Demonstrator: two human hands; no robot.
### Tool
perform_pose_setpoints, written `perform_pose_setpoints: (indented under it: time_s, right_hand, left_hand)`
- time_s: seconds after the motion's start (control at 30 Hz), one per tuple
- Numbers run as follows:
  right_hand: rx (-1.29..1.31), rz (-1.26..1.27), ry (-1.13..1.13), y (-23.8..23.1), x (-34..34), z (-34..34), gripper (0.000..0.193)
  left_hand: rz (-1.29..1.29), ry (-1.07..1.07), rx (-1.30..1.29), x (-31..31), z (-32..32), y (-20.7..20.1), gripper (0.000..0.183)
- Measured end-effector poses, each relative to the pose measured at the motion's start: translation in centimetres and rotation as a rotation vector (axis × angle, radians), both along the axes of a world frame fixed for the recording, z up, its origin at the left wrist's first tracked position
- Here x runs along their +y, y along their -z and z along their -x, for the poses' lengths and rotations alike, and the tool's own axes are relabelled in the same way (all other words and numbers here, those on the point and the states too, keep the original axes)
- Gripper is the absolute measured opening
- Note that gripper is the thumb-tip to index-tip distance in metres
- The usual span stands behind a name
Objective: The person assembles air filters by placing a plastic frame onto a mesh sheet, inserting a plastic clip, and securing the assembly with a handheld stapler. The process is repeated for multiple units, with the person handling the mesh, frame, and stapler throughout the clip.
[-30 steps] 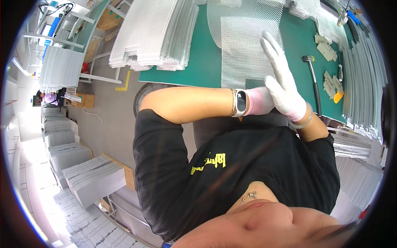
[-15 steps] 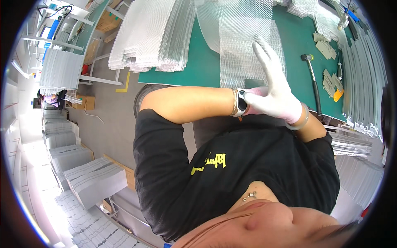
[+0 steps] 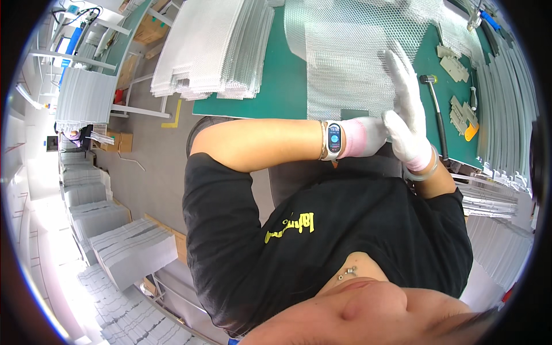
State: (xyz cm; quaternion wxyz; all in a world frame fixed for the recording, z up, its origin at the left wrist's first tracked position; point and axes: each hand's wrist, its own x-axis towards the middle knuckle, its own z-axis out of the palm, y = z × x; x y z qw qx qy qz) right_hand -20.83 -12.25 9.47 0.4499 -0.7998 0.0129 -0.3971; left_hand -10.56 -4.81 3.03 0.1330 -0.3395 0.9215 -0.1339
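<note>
Right hand [image 3: 412, 118], fingers outstretched, thumb apart, is at a mesh sheet's [image 3: 348, 69] four o'clock edge; left hand's [image 3: 371, 138] fingers hidden, cannot tell; hammer [image 3: 437, 109] at right hand's three o'clock.

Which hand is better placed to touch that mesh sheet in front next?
Probably the right hand: its outstretched fingers reach alongside the mesh sheet, while the left hand lies nearer the body, its fingers partly hidden.

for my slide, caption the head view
Gloved left hand and right hand near a mesh sheet on a green table
</note>
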Motion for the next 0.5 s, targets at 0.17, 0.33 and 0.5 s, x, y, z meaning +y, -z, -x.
perform_pose_setpoints:
  time_s: [0.17, 0.33, 0.5]
  right_hand:
    - [-0.078, -0.192, 0.243, 0.8, -2.2, 1.4, 0.067]
    - [-0.037, -0.41, 0.15, 2.2, -5.1, 3.8, 0.069]
    - [0.192, -0.387, 0.116, 5.6, -5.2, 4.4, 0.066]
  left_hand:
    - [0.3, 0.318, 0.496, 1.7, -2.1, -4.0, 0.023]
    - [0.752, -0.425, 1.181, 9.1, -8.0, -6.9, 0.057]
    - [-0.113, -1.08, 2.237, 8.6, -8.3, -2.2, 0.084]
